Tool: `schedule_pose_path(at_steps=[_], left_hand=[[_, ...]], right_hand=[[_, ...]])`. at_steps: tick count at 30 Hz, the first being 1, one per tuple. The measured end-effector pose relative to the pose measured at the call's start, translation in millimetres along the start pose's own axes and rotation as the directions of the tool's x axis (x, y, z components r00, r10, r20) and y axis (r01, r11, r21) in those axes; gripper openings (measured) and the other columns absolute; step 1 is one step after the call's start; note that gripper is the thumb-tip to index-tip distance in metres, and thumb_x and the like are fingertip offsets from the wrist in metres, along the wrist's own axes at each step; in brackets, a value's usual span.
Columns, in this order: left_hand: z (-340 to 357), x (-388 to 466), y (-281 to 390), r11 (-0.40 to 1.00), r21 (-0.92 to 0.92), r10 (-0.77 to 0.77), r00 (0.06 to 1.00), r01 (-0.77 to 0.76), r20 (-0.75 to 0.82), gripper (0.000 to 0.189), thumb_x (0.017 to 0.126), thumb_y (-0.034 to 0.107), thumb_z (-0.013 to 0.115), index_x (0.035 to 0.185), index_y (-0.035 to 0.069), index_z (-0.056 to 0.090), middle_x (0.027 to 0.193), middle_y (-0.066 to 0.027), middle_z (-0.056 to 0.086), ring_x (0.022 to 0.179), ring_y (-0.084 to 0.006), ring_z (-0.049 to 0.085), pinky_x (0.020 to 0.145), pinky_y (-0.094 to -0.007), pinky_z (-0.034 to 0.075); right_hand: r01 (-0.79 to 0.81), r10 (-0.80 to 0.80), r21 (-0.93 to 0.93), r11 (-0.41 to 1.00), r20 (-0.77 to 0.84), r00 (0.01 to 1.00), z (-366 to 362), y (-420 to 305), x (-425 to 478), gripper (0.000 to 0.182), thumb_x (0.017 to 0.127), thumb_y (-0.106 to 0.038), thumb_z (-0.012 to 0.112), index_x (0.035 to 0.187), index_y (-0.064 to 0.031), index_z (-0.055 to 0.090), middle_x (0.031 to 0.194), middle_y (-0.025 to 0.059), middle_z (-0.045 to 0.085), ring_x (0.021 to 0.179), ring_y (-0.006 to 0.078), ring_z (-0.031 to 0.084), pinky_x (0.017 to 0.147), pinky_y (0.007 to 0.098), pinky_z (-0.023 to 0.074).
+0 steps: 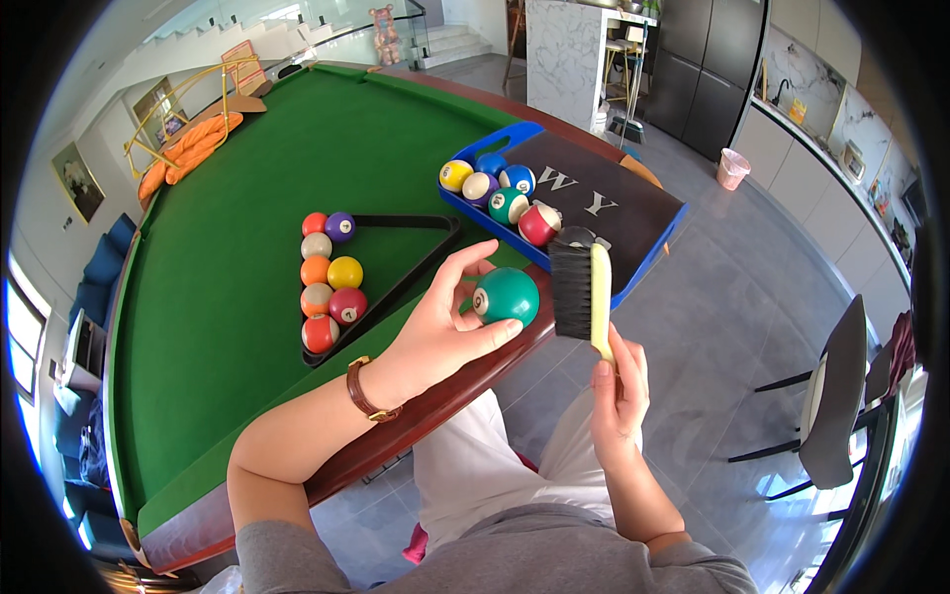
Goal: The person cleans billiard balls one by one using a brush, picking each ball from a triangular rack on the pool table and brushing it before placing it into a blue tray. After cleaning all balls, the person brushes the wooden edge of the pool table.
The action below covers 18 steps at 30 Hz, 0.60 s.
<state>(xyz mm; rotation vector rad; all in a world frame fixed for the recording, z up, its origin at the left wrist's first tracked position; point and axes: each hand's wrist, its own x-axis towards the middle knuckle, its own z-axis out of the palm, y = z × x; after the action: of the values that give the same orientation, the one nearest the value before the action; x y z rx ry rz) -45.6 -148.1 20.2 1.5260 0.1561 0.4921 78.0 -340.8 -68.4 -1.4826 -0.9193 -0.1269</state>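
Observation:
My left hand point(445, 319) holds a green billiard ball point(512, 295) between thumb and fingers, above the wooden rail of the pool table point(438, 412). In my right hand point(622, 393) is the pale yellow handle of a black-bristled brush point(582, 297), upright just right of the ball. A black triangle rack point(404, 304) lies on the green cloth, with several billiard balls along its left side. Beyond my hands, a blue-edged tray point(646, 260) with a dark base carries several more balls at its left end, among them a red-striped one point(539, 224). The brush hides part of a black ball point(576, 237).
An orange cushion or garment point(194, 152) and a gold-coloured metal frame point(178, 89) rest at the table's far left edge. On the right floor stand a grey chair point(835, 401) and, farther off, a pink bin point(732, 169). A marble-patterned counter point(560, 63) is behind the table.

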Motion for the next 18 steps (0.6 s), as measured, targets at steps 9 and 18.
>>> schedule_pose_path(at_steps=[9, 18], left_hand=[[-2.1, 2.9, -11.7, 0.863, 0.361, 0.324, 0.936, -0.353, 0.141, 0.086, 0.075, -0.008, 0.075, 0.148, 0.008, 0.032, 0.136, -0.0089, 0.036, 0.129, -0.0238, 0.043, 0.110, -0.0405, 0.039], [4.8, -1.3, -2.0, 0.630, 0.642, 0.443, 0.881, -0.437, 0.165, 0.091, 0.070, -0.009, 0.076, 0.148, 0.008, 0.033, 0.128, -0.0143, 0.046, 0.122, -0.0297, 0.050, 0.103, -0.0389, 0.043]], right_hand=[[-0.010, 0.010, 0.000, 1.000, -0.016, 1.000, -4.5, 0.8, 1.6, 0.036, 0.092, 0.007, 0.054, 0.129, 0.0064, 0.058, 0.103, 0.0143, 0.060, 0.087, 0.0223, 0.059, 0.078, 0.0286, 0.0473], [0.144, -0.135, -0.117, 0.983, 0.081, 0.987, -9.9, -5.7, 6.3, 0.036, 0.092, 0.005, 0.056, 0.128, 0.0044, 0.059, 0.102, 0.0155, 0.061, 0.085, 0.0237, 0.060, 0.075, 0.0293, 0.0490]])
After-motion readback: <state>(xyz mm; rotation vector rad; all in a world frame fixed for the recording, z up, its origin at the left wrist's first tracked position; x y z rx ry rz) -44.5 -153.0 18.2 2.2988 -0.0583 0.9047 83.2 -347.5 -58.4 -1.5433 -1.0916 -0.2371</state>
